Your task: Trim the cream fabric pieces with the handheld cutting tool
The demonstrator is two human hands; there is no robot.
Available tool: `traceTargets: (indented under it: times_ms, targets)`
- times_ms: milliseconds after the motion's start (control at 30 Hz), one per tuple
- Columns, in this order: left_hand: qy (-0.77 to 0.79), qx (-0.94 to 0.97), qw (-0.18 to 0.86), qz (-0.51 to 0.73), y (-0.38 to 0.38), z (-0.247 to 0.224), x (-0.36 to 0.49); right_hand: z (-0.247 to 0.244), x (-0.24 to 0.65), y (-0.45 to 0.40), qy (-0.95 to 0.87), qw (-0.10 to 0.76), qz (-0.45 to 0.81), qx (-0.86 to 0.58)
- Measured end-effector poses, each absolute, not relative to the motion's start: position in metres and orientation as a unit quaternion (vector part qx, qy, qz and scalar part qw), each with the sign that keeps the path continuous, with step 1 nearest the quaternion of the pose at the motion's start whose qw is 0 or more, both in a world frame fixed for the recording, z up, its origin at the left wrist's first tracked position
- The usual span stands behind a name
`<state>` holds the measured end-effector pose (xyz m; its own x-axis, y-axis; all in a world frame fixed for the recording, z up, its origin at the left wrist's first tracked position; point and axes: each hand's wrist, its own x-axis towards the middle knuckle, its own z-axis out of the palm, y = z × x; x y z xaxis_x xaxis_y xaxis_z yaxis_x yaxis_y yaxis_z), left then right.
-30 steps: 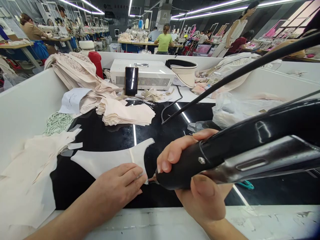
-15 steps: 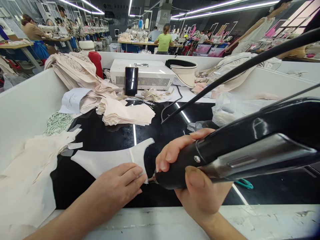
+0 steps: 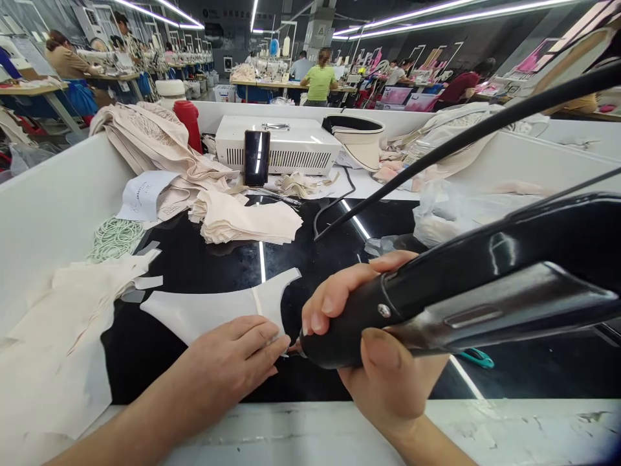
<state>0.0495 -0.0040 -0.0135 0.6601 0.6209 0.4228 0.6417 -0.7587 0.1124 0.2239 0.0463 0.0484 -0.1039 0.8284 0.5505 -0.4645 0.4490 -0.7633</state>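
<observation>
A white curved fabric piece [image 3: 194, 310] lies on the black tabletop [image 3: 228, 268], with a cream strip across it. My left hand [image 3: 237, 356] presses on its lower right corner, fingers together, thumb and forefinger at the edge. My right hand [image 3: 383, 349] is wrapped round a large black handheld tool [image 3: 466, 278] with a metal lever, thumb on the lever. The tool's narrow tip touches or nearly touches the fabric's corner beside my left fingertips; the exact contact is hidden.
Stacked cream pieces [image 3: 250, 220] lie behind, more fabric [image 3: 58, 330] at left. A phone [image 3: 256, 158] leans on a white box [image 3: 301, 149]. A black cable [image 3: 460, 126] crosses the right side. Teal scissors [image 3: 478, 357] lie at right. People sit at machines beyond.
My left thumb and forefinger have shifted slightly right toward the tool's tip. The walking person at upper right has moved further right, and a seated person in dark red now shows.
</observation>
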Motion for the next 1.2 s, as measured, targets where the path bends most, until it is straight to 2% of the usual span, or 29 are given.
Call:
traceTargets:
  times_ms: [333, 600, 733, 933, 1200]
  targets:
    - [-0.356, -0.903, 0.020, -0.238, 0.003, -0.013, 0.036, 0.047, 0.227, 0.043, -0.567, 0.648, 0.476, -0.179]
    - [-0.321, -0.917, -0.027, -0.236, -0.001, 0.001, 0.045, 0.053, 0.237, 0.029, -0.591, 0.629, 0.459, -0.212]
    - [-0.307, -0.921, -0.045, -0.236, -0.005, 0.007, 0.047, 0.056, 0.243, 0.044, -0.554, 0.675, 0.443, -0.202]
    - [-0.312, -0.927, 0.014, -0.208, 0.006, 0.010, 0.055, 0.054, 0.251, 0.086, -0.521, 0.722, 0.403, -0.213]
    - [-0.339, -0.913, 0.101, -0.204, 0.041, -0.010, 0.069, 0.049, 0.243, 0.108, -0.517, 0.710, 0.403, -0.256]
